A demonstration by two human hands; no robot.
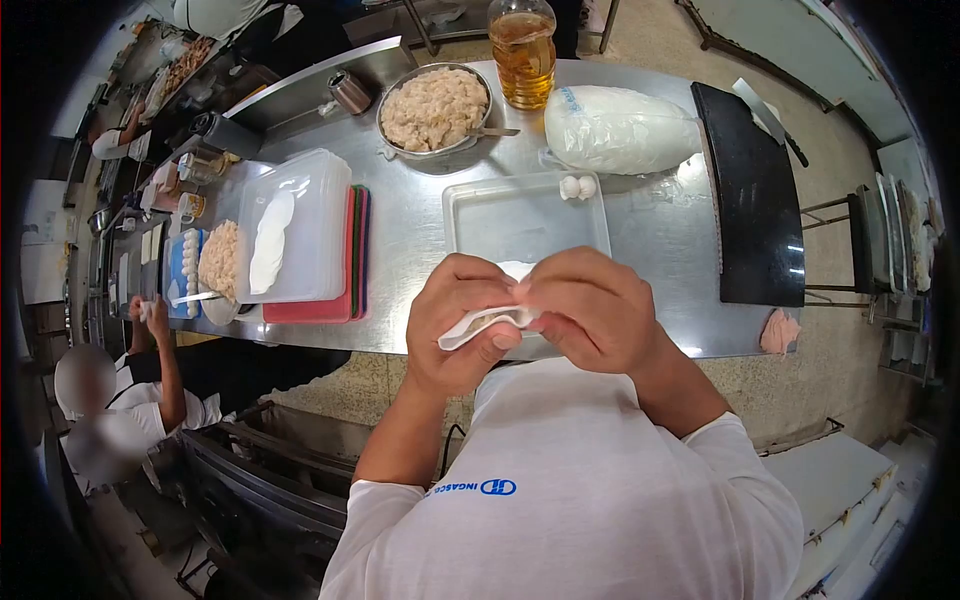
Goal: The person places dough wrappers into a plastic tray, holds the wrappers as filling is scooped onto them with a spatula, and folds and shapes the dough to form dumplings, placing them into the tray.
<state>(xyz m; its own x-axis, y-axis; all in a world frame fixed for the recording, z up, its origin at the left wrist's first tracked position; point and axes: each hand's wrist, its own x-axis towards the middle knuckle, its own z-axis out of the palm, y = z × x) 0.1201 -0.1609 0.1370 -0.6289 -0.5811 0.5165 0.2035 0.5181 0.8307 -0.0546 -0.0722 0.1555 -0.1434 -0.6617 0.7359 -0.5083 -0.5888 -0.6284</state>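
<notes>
Folded white dough sits grasped between the left hand and the right hand, which hide the near side of a clear tray. Beyond, on the metal desk, stand a heaped bowl and an oil bottle.

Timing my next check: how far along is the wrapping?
Two round white dough pieces in the clear plastic tray look done. The left hand and right hand pinch a thin white wrapper, open-edged around pale filling. Apparently left: closing it and using the pale mince heaped in the metal bowl.
</notes>
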